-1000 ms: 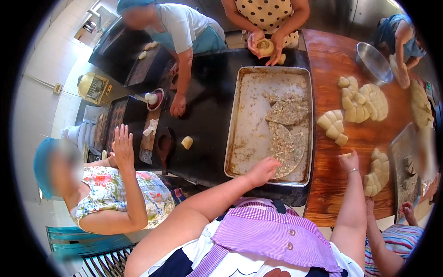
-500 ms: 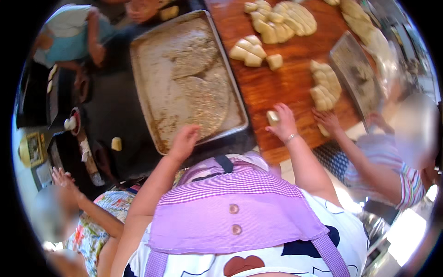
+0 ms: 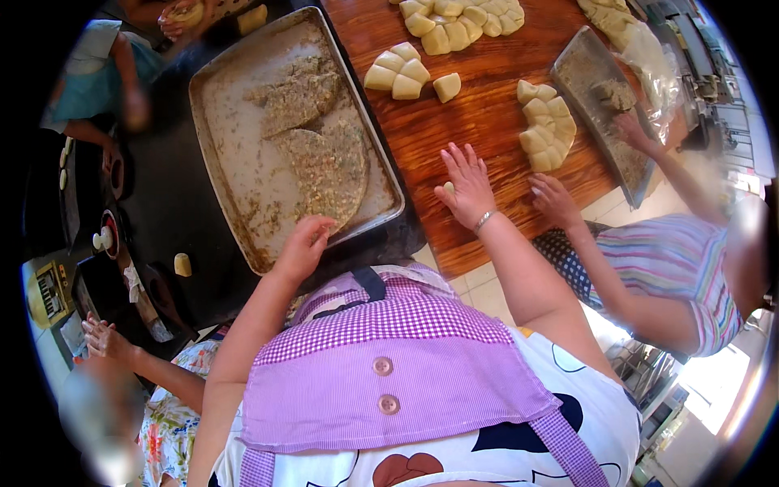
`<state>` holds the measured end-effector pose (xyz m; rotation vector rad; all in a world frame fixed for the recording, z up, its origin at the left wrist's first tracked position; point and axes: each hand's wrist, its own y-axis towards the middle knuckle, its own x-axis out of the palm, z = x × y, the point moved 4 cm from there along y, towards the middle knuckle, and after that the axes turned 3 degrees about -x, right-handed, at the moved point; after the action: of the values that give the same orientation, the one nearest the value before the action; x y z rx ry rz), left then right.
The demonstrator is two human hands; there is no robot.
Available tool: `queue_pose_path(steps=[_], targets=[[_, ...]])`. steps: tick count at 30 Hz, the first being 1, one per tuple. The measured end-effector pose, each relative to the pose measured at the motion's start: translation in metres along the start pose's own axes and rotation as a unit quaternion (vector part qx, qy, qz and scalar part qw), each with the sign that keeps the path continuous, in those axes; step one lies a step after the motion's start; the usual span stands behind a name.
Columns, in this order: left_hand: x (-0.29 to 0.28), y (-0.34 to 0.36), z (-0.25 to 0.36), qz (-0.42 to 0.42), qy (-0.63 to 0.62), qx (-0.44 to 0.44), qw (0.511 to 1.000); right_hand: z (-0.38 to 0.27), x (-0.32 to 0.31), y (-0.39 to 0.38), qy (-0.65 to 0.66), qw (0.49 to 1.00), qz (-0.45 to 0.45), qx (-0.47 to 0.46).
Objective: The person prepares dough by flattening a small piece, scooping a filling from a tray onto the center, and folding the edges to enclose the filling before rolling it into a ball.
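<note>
My right hand (image 3: 468,188) lies palm down on the wooden table (image 3: 479,227), fingers stretched out. It covers most of a small dough piece (image 3: 449,187), whose pale edge shows by the thumb. My left hand (image 3: 304,246) is over the near rim of the large metal tray (image 3: 231,174), fingertips pinched together by the filling; whatever they hold is hidden. A speckled, greenish-brown filling (image 3: 320,166) is spread over the tray's right side. Beyond my right hand are a cluster of cut dough pieces (image 3: 398,71) and one loose dough piece (image 3: 447,87).
At right, a co-worker in a striped shirt (image 3: 657,252) reaches one hand into a narrow metal tray (image 3: 572,69); the other is near more cut dough (image 3: 548,134). On the black surface (image 3: 162,219) at left sits a lone dough piece (image 3: 182,265). Other people work at left.
My right hand has gone from gripping the dough piece at its side to lying flat over it. The right co-worker's far hand has moved into the narrow tray. The whole view has shifted.
</note>
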<state>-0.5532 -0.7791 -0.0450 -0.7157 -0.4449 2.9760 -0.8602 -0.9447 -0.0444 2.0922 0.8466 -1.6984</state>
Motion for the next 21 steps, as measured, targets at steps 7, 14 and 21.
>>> queue_pose_path(steps=[7, 14, 21], targets=[[0.0, -0.003, -0.021, 0.002, -0.004, -0.045, 0.999, -0.022, 0.036, 0.023, -0.058, 0.988, -0.13, 0.066], [0.002, -0.01, -0.013, -0.006, 0.008, -0.023, 1.0, 0.019, 0.063, 0.034, 0.083, 0.985, 0.007, 0.154], [0.008, -0.01, -0.009, -0.032, 0.027, -0.029, 0.999, 0.001, 0.051, 0.03, -0.088, 0.987, 0.001, 0.133]])
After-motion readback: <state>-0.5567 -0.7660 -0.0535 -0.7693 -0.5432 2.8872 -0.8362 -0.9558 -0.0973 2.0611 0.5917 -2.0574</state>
